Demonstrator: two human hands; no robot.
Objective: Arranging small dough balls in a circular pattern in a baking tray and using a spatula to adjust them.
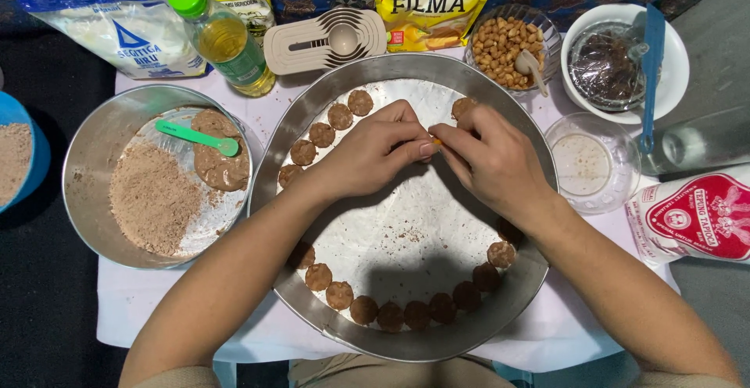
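Left hand (367,157) and right hand (492,161) meet over middle of big round tray (500,310). Fingers of both pinched shut on tiny dough bit (436,142). Flat brown cookies (391,315) line tray edge. Bowl of dough (86,169) sits left on surface.

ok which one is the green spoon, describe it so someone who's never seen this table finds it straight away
Start at the big round metal tray under the two hands, then look to the smaller metal bowl just left of it. The green spoon lies across that bowl's upper part, its scoop end resting on the brown dough lump. It is the only bright green utensil; the spoon in the peanut bowl is pale.
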